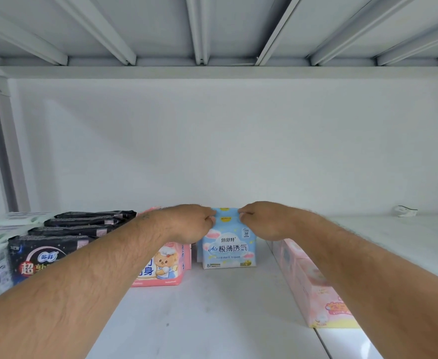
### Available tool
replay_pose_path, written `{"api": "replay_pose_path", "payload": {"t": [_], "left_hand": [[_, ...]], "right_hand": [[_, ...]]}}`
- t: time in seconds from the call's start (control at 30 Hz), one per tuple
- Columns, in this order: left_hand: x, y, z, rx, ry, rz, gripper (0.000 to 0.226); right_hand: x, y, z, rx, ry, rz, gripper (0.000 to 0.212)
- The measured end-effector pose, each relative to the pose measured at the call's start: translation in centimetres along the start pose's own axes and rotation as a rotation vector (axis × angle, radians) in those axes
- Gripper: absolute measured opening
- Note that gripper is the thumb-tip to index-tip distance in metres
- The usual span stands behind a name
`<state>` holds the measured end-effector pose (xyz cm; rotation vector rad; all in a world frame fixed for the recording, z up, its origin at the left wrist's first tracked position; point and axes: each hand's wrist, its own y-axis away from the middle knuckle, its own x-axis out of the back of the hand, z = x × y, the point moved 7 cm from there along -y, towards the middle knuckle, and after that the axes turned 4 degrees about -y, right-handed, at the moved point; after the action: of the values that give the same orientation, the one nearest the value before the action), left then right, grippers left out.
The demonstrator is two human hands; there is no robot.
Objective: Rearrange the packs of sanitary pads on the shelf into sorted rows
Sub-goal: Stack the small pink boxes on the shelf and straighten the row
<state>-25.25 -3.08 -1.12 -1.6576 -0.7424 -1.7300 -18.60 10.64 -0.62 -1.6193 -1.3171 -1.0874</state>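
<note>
Your left hand (pixel 192 224) and right hand (pixel 260 220) both pinch the top edge of the light blue pack (pixel 227 248), which stands upright at the back middle of the white shelf (pixel 212 314), between the pink bear pack (pixel 164 263) and the long pink pack (pixel 313 283). Its printed front faces you and its long axis is vertical. I think the risk is that it tips forward when you let go, because it is thin and stands on a narrow base. It could also lean against the bear pack and spoil the row.

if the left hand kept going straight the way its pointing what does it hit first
The left hand already pinches the blue pack at its top corner. Pushed further, it would probably reach the white back wall, though depth is unclear.
</note>
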Motion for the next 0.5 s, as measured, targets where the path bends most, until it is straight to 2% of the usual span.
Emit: {"api": "replay_pose_path", "payload": {"t": [0.17,0.3,0.5], "left_hand": [[-0.1,0.0,-0.1,0.008,0.022,0.001,0.048],[0.7,0.8,0.1,0.014,0.042,0.018,0.046],[4.6,3.9,-3.2,0.066,0.265,0.174,0.047]], "right_hand": [[-0.2,-0.1,0.0,0.011,0.027,0.003,0.042],[0.6,0.4,-0.4,0.038,-0.05,0.035,0.037],[2.9,2.9,-2.9,0.155,-0.117,0.105,0.039]]}}
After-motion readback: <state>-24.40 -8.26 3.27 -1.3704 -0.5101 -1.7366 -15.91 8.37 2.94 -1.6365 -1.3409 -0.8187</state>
